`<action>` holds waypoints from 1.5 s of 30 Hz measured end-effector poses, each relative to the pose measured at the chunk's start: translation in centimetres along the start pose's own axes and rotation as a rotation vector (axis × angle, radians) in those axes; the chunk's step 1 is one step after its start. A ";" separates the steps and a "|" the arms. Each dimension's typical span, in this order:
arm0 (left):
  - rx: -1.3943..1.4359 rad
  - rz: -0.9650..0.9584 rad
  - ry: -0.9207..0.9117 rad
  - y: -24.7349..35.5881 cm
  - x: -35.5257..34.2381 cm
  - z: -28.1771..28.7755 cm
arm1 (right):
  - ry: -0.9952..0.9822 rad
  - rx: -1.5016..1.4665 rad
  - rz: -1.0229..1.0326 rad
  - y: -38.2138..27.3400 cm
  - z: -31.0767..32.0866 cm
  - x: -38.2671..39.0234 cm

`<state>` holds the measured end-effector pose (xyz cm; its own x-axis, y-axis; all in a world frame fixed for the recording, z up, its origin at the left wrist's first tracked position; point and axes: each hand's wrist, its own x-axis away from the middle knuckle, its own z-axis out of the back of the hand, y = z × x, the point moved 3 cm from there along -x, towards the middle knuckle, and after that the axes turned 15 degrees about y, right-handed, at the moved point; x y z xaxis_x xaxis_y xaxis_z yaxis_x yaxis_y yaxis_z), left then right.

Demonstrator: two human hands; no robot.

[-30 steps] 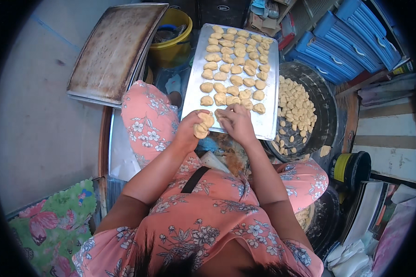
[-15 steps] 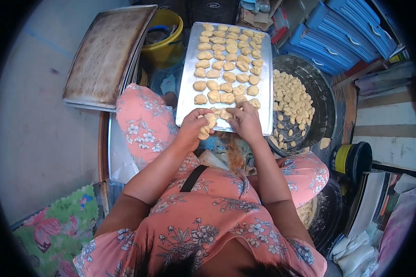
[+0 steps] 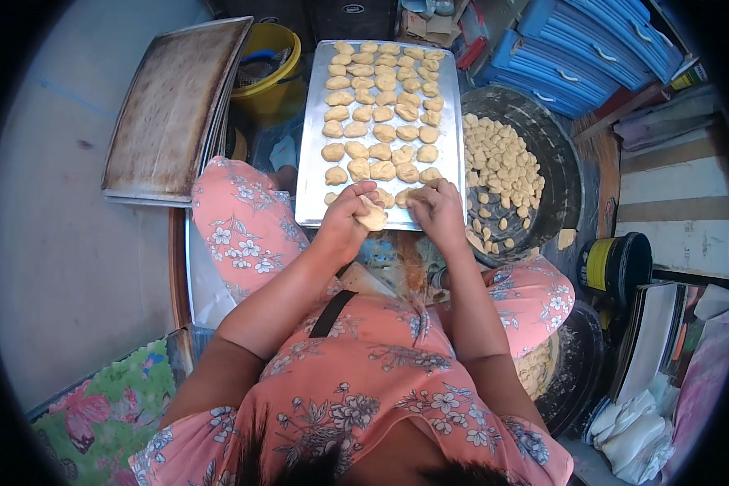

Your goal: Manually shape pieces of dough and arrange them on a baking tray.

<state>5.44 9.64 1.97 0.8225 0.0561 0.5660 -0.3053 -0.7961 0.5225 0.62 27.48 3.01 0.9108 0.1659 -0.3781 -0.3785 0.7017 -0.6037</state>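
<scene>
While we look down from the head view, our left hand (image 3: 344,223) sits at the near edge of the metal baking tray (image 3: 312,182), its fingers curled shut around a pale lump of dough (image 3: 373,217) that pokes out toward the right. Our right hand (image 3: 437,212) is just beside it at the same near edge, fingers bent down onto a dough piece on the tray (image 3: 405,195); we cannot tell whether they pinch it or only press on it. The two hands are close, with the held lump between them.

Rows of shaped dough pieces (image 3: 385,105) fill the tray from its far edge nearly to the near edge, leaving a bare strip along the left edge. Right of the tray stands a dark round pan (image 3: 555,162) heaped with small cut dough bits (image 3: 498,170). Left of the tray, a stack of browned, used baking sheets (image 3: 174,109) lies on the floor, and a yellow bucket (image 3: 271,69) stands between that stack and the tray's far left corner. Blue plastic crates (image 3: 575,57) are beyond the pan.
</scene>
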 end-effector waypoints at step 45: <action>-1.581 -1.151 -0.175 -1.0 -0.5 -4.5 | 0.214 0.037 0.107 0.4 0.8 -1.2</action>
<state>3.16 13.09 4.05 0.9106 -0.0619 -0.4085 0.3179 0.7367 0.5969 -0.49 28.12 3.77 0.8084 0.0929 -0.5813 -0.4612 0.7136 -0.5274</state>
